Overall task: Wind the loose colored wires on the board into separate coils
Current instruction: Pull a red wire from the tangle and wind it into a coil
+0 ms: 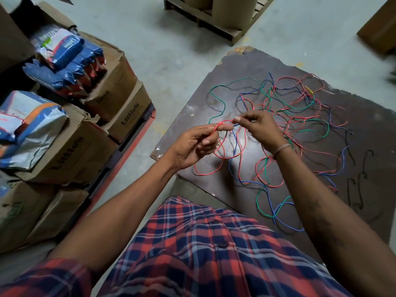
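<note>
Grey concrete floor [171, 50] lies open between the dark, chipped-edged wooden board [364, 129] and the stacked brown cardboard boxes [70, 146] at left, which carry blue-and-white plastic packets [64, 50] (print blurred). Loose red, green, blue and black wires [300, 116] sprawl tangled across the board. Left hand [192, 144] has red wire [216, 129] seemingly looped over its fingers; right hand [257, 127] pinches it.

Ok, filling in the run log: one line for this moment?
left hand: holds red wire over finger | right hand: pinches same wire | other wires: loose on board | coils: none visible
</note>
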